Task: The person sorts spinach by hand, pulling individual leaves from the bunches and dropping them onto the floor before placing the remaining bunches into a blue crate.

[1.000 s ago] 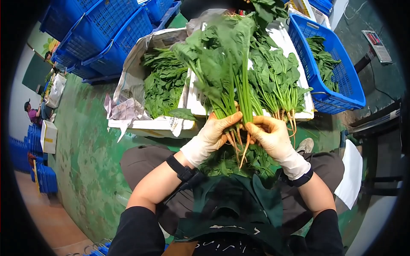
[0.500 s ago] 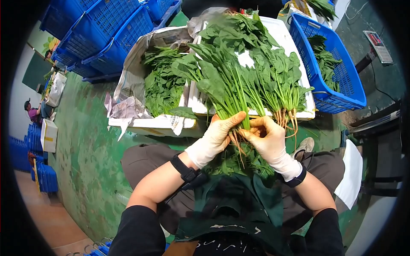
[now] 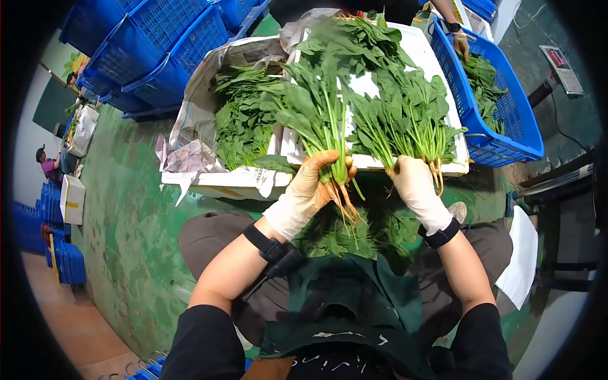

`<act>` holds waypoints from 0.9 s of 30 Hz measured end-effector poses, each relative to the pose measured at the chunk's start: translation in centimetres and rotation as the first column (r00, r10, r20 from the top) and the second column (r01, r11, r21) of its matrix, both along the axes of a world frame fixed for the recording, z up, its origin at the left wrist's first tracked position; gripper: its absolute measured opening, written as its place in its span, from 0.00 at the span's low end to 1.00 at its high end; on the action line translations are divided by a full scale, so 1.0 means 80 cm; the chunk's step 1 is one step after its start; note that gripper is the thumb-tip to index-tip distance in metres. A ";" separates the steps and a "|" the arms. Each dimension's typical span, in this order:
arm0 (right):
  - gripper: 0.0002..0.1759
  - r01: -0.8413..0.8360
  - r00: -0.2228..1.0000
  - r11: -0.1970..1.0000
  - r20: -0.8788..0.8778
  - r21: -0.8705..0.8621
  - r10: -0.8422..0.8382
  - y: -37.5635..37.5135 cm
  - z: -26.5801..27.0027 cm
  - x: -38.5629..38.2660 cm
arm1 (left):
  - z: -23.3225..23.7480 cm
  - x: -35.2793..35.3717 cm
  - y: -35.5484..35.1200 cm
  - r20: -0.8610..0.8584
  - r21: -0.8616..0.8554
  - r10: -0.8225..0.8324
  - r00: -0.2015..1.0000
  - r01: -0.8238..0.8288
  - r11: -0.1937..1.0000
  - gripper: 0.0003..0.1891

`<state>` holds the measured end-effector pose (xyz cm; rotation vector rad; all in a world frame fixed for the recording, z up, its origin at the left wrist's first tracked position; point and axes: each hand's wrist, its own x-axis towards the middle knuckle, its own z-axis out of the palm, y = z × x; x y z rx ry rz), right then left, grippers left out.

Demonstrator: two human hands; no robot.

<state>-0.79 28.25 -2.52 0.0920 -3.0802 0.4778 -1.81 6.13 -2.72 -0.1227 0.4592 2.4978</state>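
Observation:
My left hand (image 3: 309, 190), in a pale glove with stained fingers, is wrapped around a bunch of spinach (image 3: 329, 136). Its leaves point up and away, and its orange-pink roots hang below my fingers. My right hand (image 3: 413, 183), gloved too, pinches the root end of spinach at the near edge of a leafy pile (image 3: 405, 114). That pile lies on a white foam board (image 3: 448, 88). Under my hands, loose leaves and trimmings (image 3: 345, 234) lie between my legs, partly hidden by the left hand's bunch.
A paper-lined foam box (image 3: 215, 183) with spinach stands left of the board. Blue crates (image 3: 149, 47) are stacked behind it. At right is a blue basket (image 3: 519, 126) of spinach, with another person's gloved hand (image 3: 461, 44) in it. A scale display (image 3: 560, 68) stands beyond.
My hands have moved apart: the left, holding the bunch, shifted slightly left, and the right moved to spinach at the board's edge. Another person's hand has come into the blue basket.

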 end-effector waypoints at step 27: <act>0.16 0.182 0.919 0.469 0.319 -0.864 0.232 -0.020 0.072 0.041 | 0.024 0.026 0.045 -0.144 -0.325 0.072 0.987 -0.116 0.939 0.16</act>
